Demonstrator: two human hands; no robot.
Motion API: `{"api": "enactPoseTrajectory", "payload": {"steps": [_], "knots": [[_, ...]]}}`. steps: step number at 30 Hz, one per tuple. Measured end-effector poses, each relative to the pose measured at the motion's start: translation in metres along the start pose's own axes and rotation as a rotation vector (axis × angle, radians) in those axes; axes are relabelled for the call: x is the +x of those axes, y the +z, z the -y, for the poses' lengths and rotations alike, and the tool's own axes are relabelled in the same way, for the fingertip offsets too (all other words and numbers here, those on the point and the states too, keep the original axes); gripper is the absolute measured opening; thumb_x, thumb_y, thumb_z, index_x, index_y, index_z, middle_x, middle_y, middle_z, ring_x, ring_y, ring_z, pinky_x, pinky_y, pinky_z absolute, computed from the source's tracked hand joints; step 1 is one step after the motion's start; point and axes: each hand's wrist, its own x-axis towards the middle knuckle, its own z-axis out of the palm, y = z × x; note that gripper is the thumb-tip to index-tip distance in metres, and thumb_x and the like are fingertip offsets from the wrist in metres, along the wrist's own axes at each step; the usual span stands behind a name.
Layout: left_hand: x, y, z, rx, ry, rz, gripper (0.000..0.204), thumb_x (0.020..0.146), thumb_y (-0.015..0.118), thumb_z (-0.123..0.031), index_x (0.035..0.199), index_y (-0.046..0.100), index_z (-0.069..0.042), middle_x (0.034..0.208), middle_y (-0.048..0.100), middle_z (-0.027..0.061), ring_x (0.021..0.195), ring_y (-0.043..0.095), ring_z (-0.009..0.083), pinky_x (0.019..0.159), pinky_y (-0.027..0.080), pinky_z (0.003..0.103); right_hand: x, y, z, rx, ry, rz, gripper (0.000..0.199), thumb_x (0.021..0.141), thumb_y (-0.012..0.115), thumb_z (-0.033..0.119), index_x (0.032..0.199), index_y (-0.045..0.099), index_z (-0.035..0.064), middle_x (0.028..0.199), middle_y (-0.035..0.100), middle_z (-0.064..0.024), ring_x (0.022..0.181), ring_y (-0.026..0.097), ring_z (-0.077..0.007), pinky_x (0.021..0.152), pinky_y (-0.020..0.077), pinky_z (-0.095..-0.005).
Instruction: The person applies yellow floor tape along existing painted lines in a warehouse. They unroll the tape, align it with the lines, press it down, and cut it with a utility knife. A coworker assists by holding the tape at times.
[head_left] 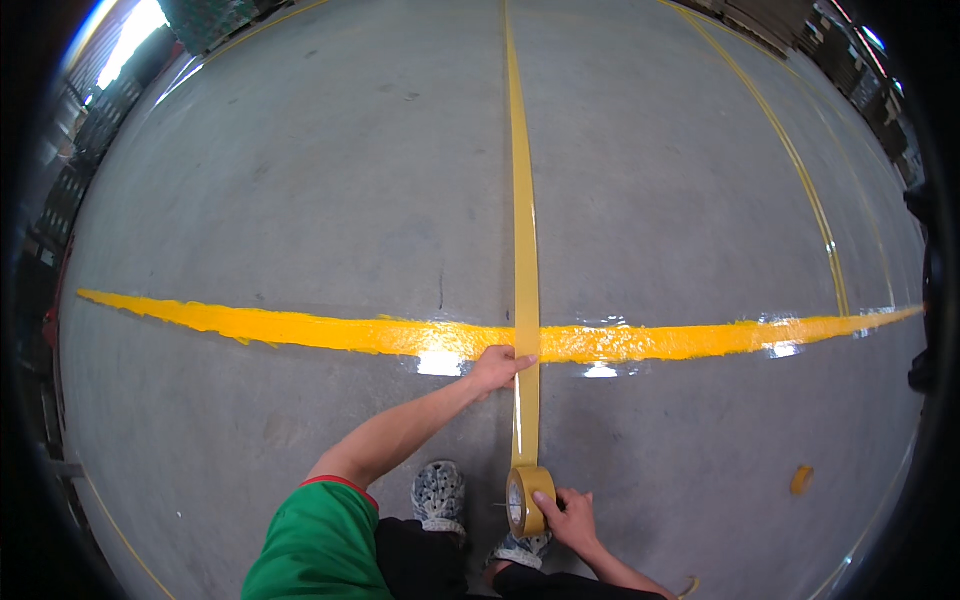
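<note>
My right hand grips a roll of yellow tape just in front of my feet, its thumb on the roll's side. From the roll a long strip of tape runs straight away from me to the far edge of the view. My left hand pinches the strip's left edge, thumb on top and the other fingers partly hidden. Right beside that hand, the strip crosses over a wide band of glossy yellow paint on the grey floor.
A small tan roll lies on the floor to the right. Thin yellow lines mark the floor at the right and far side. Dark stacked goods line the left edge. My patterned clogs stand close behind the paint band.
</note>
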Motion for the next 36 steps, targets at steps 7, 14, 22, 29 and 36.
{"api": "enactPoseTrajectory", "payload": {"steps": [7, 14, 22, 29, 36], "knots": [[-0.005, 0.001, -0.003, -0.007, -0.002, 0.017, 0.032, 0.095, 0.07, -0.033, 0.105, 0.068, -0.002, 0.094, 0.07, 0.0044, 0.084, 0.067, 0.0119, 0.075, 0.057, 0.03, -0.003, 0.0, 0.003, 0.011, -0.015, -0.012, 0.056, 0.091, 0.062, 0.055, 0.081, 0.072, 0.0003, 0.068, 0.061, -0.0184, 0.07, 0.054, -0.0327, 0.078, 0.0354, -0.0404], [-0.005, 0.005, -0.004, -0.003, -0.016, 0.024, 0.032, 0.096, 0.069, -0.033, 0.106, 0.069, -0.002, 0.095, 0.07, 0.0041, 0.082, 0.067, 0.0112, 0.073, 0.056, 0.029, -0.002, 0.002, -0.002, 0.002, 0.001, -0.013, 0.055, 0.09, 0.063, 0.054, 0.081, 0.072, -0.0001, 0.069, 0.06, -0.0191, 0.07, 0.053, -0.0331, 0.078, 0.035, -0.0409], [-0.006, 0.005, -0.005, -0.044, -0.007, 0.036, 0.03, 0.097, 0.068, -0.03, 0.106, 0.068, -0.002, 0.095, 0.071, 0.0047, 0.083, 0.069, 0.0119, 0.074, 0.057, 0.029, -0.005, 0.0, 0.002, 0.002, -0.008, -0.032, 0.055, 0.09, 0.064, 0.054, 0.081, 0.072, 0.0002, 0.069, 0.06, -0.018, 0.07, 0.053, -0.0317, 0.079, 0.0347, -0.0405], [-0.004, 0.006, -0.005, -0.039, -0.018, 0.04, 0.029, 0.097, 0.069, -0.029, 0.104, 0.069, -0.002, 0.093, 0.071, 0.0042, 0.08, 0.067, 0.0108, 0.071, 0.055, 0.028, -0.008, -0.005, 0.009, 0.0, -0.009, -0.028, 0.053, 0.09, 0.065, 0.052, 0.082, 0.073, 0.001, 0.069, 0.061, -0.0171, 0.07, 0.054, -0.0309, 0.079, 0.0347, -0.0399], [-0.016, 0.013, -0.015, 0.092, 0.103, -0.056, 0.027, 0.094, 0.071, -0.031, 0.096, 0.071, -0.004, 0.082, 0.067, 0.0016, 0.069, 0.06, 0.0084, 0.062, 0.048, 0.026, -0.012, -0.005, 0.012, 0.022, -0.029, -0.035, 0.052, 0.09, 0.063, 0.053, 0.09, 0.074, 0.0017, 0.076, 0.064, -0.0192, 0.077, 0.059, -0.034, 0.084, 0.0355, -0.0419]]}}
